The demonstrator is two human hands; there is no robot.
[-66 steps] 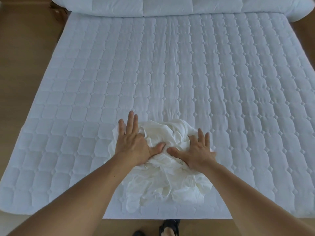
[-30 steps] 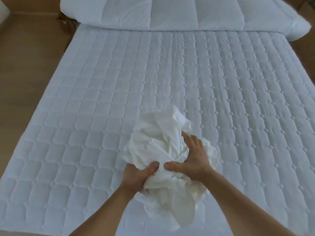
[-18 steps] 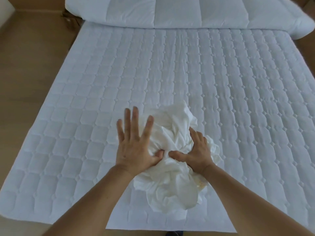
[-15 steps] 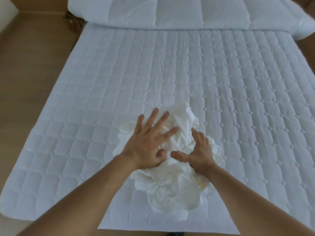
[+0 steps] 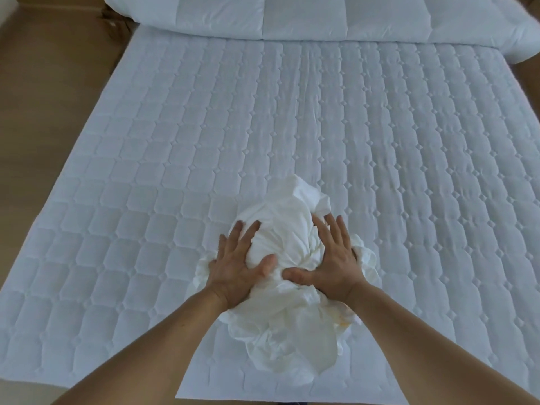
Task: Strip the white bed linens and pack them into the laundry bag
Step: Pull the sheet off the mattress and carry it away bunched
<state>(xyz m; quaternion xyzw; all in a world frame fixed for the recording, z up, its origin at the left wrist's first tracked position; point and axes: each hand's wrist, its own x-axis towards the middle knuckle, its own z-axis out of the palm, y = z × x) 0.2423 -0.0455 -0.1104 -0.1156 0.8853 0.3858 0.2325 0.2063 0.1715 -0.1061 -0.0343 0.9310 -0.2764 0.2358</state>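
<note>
A strip of brown wooden floor (image 5: 43, 83) ran along the left of the scene. Beside it lay the bed, covered by a white quilted mattress pad (image 5: 146, 171) stitched in squares and small diamonds, its near edge reaching almost to the bottom of the view.

The left hand (image 5: 236, 267) lay flat on the left flank of the linen bundle (image 5: 280, 238), fingers spread and nearly straight, the thumb pushed into the cloth; it pressed rather than gripped. The bundle, a crumpled heap of white sheet, sat on the pad near its near edge, a little right of the middle, with loose folds spilling toward the person. A faint yellowish patch (image 5: 342, 320) showed on its near right side.

The right hand (image 5: 333, 258) pressed on the right flank in the same way, fingers splayed and straight, its thumb nearly meeting the left thumb. Both forearms were bare.

Across the far edge, a folded white duvet (image 5: 306, 16) stretched to the far right corner.
</note>
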